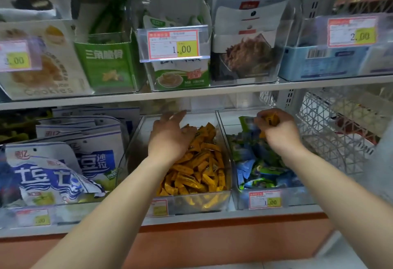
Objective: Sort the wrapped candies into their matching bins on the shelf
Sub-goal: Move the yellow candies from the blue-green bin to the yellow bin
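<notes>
Though a bit blurry up top, pretty easy to read. Starting with the right hand (278, 129): curled tight round a small clutch of yellow candies (271, 119), up over the back of the blue-and-green bin (297, 196). Can't count the fistful, looks like a couple at least. Then the left hand (170, 134): fingers spread and relaxed, lying on the yellow pile (204, 166) in the yellow bin (136, 141), seemingly gripping nothing. Key bit for the next move, probably: matching bin just left of the loaded fist, right next door, walls touching, long axis running front to back. So likely a short hop leftward. Count-wise: two hands, two clear bins side by side, way too many wrappers in each to tally.
</notes>
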Demonstrator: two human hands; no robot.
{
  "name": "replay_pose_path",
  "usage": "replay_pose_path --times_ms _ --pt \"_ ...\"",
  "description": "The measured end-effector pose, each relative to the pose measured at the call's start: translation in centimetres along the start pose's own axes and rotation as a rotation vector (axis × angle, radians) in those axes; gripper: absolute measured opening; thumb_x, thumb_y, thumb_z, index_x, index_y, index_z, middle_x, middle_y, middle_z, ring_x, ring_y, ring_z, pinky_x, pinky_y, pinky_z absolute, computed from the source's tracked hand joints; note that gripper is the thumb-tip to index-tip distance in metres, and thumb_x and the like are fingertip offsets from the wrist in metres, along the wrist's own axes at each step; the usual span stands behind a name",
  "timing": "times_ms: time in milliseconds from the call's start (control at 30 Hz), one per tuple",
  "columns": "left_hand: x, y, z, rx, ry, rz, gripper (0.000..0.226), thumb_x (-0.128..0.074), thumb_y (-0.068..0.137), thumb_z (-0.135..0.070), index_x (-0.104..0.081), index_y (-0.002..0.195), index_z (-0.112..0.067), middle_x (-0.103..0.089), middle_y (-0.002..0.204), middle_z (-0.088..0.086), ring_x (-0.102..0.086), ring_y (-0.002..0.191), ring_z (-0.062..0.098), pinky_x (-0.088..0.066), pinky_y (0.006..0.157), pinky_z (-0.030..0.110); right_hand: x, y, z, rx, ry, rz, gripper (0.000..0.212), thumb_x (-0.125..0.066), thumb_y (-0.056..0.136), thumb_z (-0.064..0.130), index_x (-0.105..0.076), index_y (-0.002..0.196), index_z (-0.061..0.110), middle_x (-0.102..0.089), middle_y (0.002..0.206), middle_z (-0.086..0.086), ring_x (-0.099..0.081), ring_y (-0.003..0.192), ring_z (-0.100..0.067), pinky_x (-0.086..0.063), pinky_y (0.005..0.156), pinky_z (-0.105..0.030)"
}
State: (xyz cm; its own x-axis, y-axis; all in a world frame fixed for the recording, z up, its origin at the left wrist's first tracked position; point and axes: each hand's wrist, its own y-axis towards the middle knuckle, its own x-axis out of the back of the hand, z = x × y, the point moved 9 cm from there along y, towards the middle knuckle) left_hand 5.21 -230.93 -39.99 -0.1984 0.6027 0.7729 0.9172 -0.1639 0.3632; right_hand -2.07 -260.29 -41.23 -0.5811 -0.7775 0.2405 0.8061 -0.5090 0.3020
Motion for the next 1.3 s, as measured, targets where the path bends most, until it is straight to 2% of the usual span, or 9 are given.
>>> replay_pose_path --times_ms 133,267,400,500,633,733,867,1067,1300 --pt "-1.6 -2.1 -3.3 -0.204 0.073 0.036 0.045 -0.057 0.091 -0.048 -0.057 0.134 -0.034 -0.054 0.139 -0.004 -0.048 0.127 0.021 -0.045 0.096 0.035 1.6 0.1 -0.5 0.051 -0.249 0.075 0.048 -0.072 0.090 0.020 -0.057 0.135 0.022 -0.071 0.092 0.001 -0.061 0.082 -0.011 -0.041 0.078 -0.022" --pt "-2.7 -3.5 -2.3 -0.252 0.229 0.090 0.055 -0.054 0.091 -0.054 -0.048 0.142 -0.035 -0.048 0.147 -0.002 -0.041 0.135 0.023 -0.045 0.099 0.037 0.4 -1.0 2.0 0.158 -0.347 0.097 0.040 -0.072 0.089 0.028 -0.058 0.128 0.025 -0.063 0.096 0.005 -0.060 0.092 -0.019 -0.040 0.078 -0.023" --pt "-2.4 -3.9 0.9 -0.188 0.307 0.190 0.062 -0.050 0.086 -0.069 -0.042 0.142 -0.043 -0.046 0.147 -0.005 -0.048 0.129 0.022 -0.052 0.089 0.037 -6.2 -3.3 4.7 0.254 -0.394 0.371 0.038 -0.068 0.089 0.030 -0.053 0.124 0.035 -0.058 0.091 0.018 -0.052 0.078 0.005 -0.037 0.057 -0.003" --pt "-1.5 -3.8 3.2 -0.129 0.340 0.197 0.061 -0.043 0.089 -0.072 -0.041 0.143 -0.043 -0.049 0.144 -0.004 -0.055 0.121 0.023 -0.053 0.085 0.037 -11.5 -3.9 5.9 0.282 -0.505 0.582 0.058 -0.063 0.088 0.022 -0.042 0.142 0.032 -0.062 0.117 0.001 -0.056 0.091 -0.010 -0.036 0.062 -0.008" --pt "0.2 -4.0 5.5 -0.057 0.330 0.163 0.052 -0.043 0.096 -0.060 -0.048 0.141 -0.034 -0.057 0.137 0.002 -0.059 0.115 0.026 -0.053 0.084 0.037 -16.0 -3.6 6.2 0.220 -0.692 0.763 0.087 -0.064 0.092 0.029 -0.007 0.157 0.037 -0.035 0.157 -0.007 -0.048 0.129 -0.028 -0.040 0.083 -0.026" --pt "1.7 -4.1 5.0 -0.055 0.234 0.051 0.040 -0.048 0.098 -0.044 -0.055 0.133 -0.028 -0.061 0.128 0.005 -0.059 0.112 0.029 -0.053 0.084 0.040 -15.9 -3.6 6.2 0.222 -0.719 0.729 0.079 -0.063 0.092 0.040 -0.018 0.157 0.033 -0.030 0.160 -0.005 -0.038 0.140 -0.028 -0.038 0.102 -0.032" --pt "0.4 -5.0 0.7 -0.256 0.189 0.066 0.049 -0.044 0.090 -0.061 -0.050 0.133 -0.038 -0.060 0.132 -0.002 -0.057 0.118 0.024 -0.052 0.092 0.040 -12.6 -4.8 6.1 0.420 -0.741 0.564 0.041 -0.059 0.088 0.042 -0.059 0.127 0.029 -0.057 0.125 -0.005 -0.052 0.119 -0.028 -0.046 0.093 -0.037" --pt "-6.1 -4.5 0.1 -0.381 0.444 0.428 0.066 -0.027 0.086 -0.079 -0.031 0.145 -0.051 -0.013 0.165 -0.011 -0.015 0.151 0.022 -0.013 0.121 0.050 -8.8 -6.0 2.1 0.342 -0.841 0.471 0.070 -0.053 0.093 0.049 -0.027 0.153 0.024 -0.041 0.149 -0.010 -0.052 0.126 -0.031 -0.047 0.094 -0.036" --pt "-4.2 -0.5 5.3 0.005 0.431 0.497 0.065 -0.034 0.092 -0.074 -0.035 0.149 -0.044 -0.037 0.157 0.000 -0.042 0.138 0.028 -0.043 0.105 0.039 -8.6 -7.4 1.2 0.421 -0.795 0.532 0.059 -0.040 0.099 0.052 -0.030 0.151 0.026 -0.047 0.144 -0.004 -0.056 0.119 -0.025 -0.050 0.093 -0.036"
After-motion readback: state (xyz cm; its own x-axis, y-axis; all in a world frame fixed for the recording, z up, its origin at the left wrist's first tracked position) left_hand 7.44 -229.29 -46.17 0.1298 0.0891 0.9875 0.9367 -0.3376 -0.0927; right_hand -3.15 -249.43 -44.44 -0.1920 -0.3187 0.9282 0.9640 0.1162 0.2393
